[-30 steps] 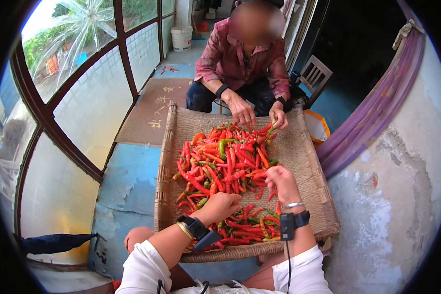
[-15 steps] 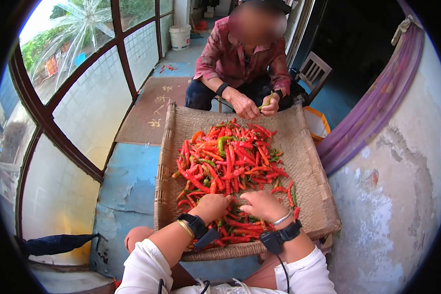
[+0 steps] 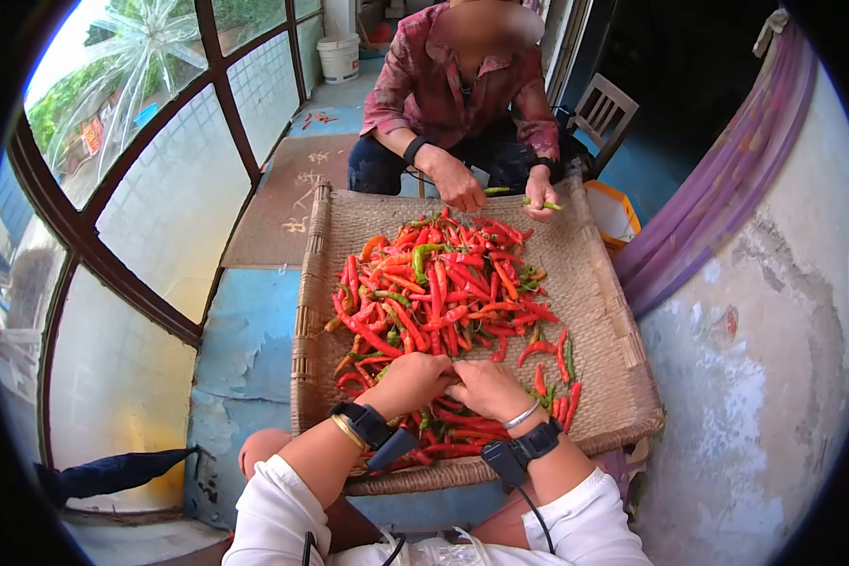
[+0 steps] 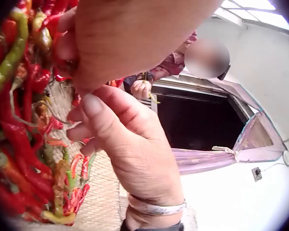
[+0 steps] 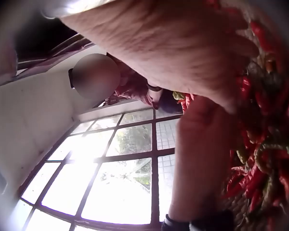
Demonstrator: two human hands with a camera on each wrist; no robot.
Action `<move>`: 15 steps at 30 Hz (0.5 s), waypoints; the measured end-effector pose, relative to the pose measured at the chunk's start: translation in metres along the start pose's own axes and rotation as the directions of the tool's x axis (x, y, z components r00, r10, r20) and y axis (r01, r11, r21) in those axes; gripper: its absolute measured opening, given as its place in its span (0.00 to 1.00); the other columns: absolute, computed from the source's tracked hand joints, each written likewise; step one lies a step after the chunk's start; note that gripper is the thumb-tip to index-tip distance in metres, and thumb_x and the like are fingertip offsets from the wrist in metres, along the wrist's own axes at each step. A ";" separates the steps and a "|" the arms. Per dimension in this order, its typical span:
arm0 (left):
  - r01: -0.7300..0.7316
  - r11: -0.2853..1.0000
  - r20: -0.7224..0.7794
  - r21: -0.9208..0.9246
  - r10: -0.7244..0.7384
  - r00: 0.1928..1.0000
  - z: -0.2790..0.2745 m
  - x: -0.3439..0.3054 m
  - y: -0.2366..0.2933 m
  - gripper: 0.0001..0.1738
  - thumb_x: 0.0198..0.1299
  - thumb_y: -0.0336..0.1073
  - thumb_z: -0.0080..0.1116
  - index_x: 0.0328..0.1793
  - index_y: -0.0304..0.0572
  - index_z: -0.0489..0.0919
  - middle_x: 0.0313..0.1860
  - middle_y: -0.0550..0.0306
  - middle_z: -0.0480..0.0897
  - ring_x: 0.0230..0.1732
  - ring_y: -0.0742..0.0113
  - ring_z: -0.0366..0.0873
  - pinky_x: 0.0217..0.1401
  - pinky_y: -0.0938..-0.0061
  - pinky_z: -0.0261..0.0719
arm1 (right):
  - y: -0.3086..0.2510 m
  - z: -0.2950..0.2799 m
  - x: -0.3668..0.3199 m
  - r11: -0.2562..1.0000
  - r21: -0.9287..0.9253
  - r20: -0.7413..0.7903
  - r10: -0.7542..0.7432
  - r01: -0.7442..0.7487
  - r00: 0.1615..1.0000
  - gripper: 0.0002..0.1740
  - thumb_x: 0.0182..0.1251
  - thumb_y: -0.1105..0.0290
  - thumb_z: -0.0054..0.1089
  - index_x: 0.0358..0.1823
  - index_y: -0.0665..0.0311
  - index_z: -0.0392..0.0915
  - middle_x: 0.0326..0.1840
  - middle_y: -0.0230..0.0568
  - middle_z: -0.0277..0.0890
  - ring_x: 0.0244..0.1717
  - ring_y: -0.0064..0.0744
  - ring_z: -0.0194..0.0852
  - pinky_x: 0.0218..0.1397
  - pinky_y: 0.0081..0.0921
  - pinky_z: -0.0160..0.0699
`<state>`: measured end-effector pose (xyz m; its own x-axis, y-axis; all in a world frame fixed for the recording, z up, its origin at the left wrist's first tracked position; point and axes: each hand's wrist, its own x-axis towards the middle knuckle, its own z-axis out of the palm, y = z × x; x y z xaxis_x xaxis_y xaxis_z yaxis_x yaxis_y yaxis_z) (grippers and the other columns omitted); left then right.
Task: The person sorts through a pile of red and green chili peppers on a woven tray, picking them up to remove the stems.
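Observation:
In the head view my left hand (image 3: 413, 379) and right hand (image 3: 489, 389) meet over the near part of a woven tray (image 3: 606, 387) heaped with red chili peppers (image 3: 441, 283). My left fingers curl round a red chili pepper (image 4: 61, 63), of which only a little shows in the left wrist view. The thumb and forefinger of my right hand (image 4: 137, 144) close together against the left hand, at the same pepper; their grip is mostly hidden. Under both hands lie more red peppers (image 3: 462, 443) and a few green ones.
Across the tray sits a person in a red patterned shirt (image 3: 462, 80), with a green pepper piece (image 3: 542, 205) in one hand. Several peppers (image 3: 566, 406) lie at the tray's right side. Paned windows (image 3: 174, 208) stand left, a rough wall (image 3: 736, 377) right.
My right hand has come from the tray's right side to meet my left hand. Loose peppers now lie there. The other person's hands drew back from the heap, then parted with green pieces.

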<state>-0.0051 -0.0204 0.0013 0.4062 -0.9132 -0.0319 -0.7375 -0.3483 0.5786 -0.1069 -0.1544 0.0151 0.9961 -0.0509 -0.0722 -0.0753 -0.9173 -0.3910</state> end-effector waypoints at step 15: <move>-0.127 0.965 -0.161 -0.231 0.090 0.983 -0.011 0.000 0.007 0.18 0.50 0.37 0.59 0.48 0.43 0.72 0.28 0.50 0.81 0.32 0.50 0.79 0.33 0.61 0.75 | 0.003 -0.030 0.006 0.521 0.819 0.042 0.362 -0.239 0.931 0.07 0.59 0.71 0.54 0.29 0.67 0.77 0.19 0.33 0.73 0.18 0.18 0.70 0.21 0.17 0.70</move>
<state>-0.0042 -0.0206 0.0143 0.4197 -0.8948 0.1525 -0.6384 -0.1715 0.7504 -0.0994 -0.1696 0.0413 0.8984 -0.3630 -0.2470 -0.3154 -0.1420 -0.9383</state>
